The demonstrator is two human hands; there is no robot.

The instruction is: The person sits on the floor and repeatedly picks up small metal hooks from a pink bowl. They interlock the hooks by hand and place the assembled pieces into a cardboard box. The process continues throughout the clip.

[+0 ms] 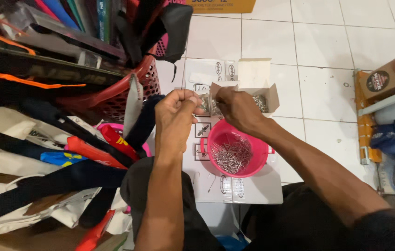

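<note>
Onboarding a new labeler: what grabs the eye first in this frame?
First, the pink bowl of small metal pins at centre, standing on flattened white cardboard. Just above it, the left hand and right hand meet, fingers pinched together beside an open white box holding more pins. At left, a pile of colourful fabric bags spills beside a red plastic basket.

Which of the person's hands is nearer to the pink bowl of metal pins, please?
Right. The right hand is just above the pink bowl; the left hand is up and to its left, farther off.
</note>
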